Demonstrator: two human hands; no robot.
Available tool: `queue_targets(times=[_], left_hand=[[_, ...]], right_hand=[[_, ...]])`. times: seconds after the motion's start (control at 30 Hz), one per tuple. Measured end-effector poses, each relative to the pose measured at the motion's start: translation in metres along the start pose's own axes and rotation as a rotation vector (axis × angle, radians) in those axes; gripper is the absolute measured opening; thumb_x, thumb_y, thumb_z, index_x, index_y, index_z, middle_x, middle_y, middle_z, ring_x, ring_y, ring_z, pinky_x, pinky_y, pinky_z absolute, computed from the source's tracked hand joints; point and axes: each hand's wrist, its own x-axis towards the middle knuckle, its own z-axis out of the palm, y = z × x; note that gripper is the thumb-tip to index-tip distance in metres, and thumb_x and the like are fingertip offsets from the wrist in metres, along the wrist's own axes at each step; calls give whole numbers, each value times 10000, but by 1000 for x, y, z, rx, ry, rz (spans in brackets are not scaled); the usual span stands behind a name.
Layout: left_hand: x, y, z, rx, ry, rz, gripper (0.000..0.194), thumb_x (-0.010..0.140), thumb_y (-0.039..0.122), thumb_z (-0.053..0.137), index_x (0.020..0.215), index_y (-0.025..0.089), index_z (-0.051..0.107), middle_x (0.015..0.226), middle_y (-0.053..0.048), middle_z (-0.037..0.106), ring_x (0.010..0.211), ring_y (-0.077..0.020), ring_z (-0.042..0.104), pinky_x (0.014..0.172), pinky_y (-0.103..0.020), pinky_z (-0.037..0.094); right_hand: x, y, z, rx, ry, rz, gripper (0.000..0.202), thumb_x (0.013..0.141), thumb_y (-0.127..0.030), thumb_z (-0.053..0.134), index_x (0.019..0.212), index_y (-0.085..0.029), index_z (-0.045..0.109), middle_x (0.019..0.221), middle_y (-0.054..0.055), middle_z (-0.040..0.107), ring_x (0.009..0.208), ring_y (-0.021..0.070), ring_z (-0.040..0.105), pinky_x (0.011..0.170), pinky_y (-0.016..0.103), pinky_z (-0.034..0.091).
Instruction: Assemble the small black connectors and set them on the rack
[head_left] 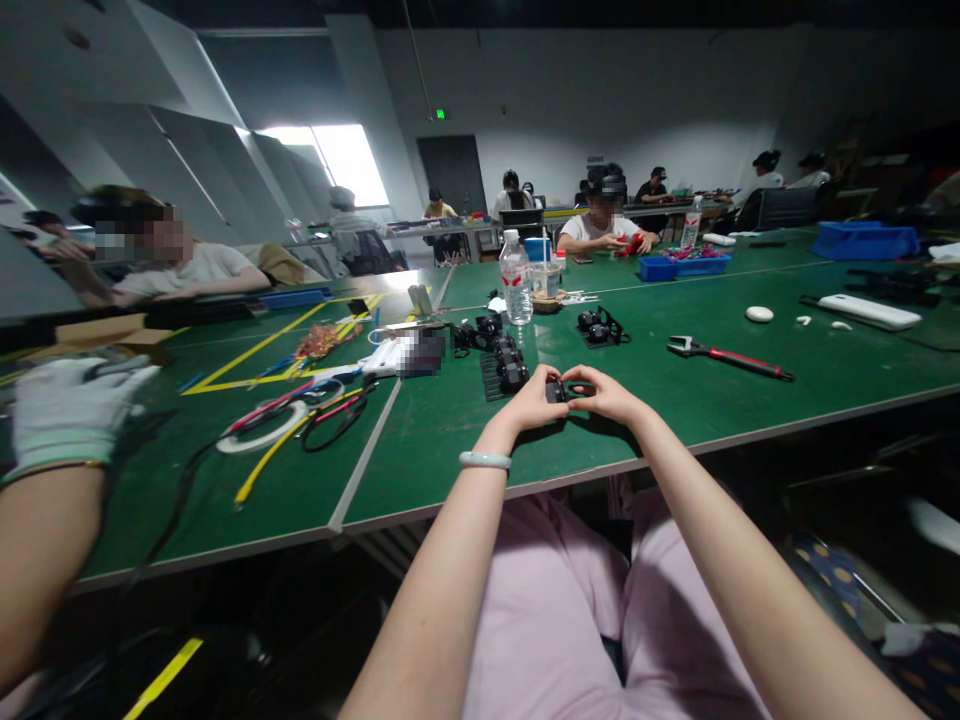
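Green tabletop point(431, 445) spreads wide; near its front edge, the left hand point(531, 403) and right hand point(606, 395) pinch a small dark piece point(556, 390) between them, though whether it touches the surface I cannot tell. The step in hand looks like close two-handed work on this piece, and the next move seems to call for a steady grip. Black assemblies point(512, 366) crowd just beyond the left hand; bare surface opens rightward toward the wrench point(739, 361).

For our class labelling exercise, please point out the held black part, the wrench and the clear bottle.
Black part point(556, 391), head view: its exposed middle.
Wrench point(739, 359), head view: its handle.
Clear bottle point(517, 290), head view: its body.
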Motion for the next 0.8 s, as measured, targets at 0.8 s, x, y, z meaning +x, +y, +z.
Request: queue_targets(times=[0.8], left_hand=[[0,5,-1,-10,-8,-23,457,599,200,561,999,175,342,846,13,405,713,-104,427,603,-210,393]], right_hand=[[-1,-5,1,-156,72,54,282,685,-271,600,950,-175,606,999,57,540,904,159,534,836,306,410]])
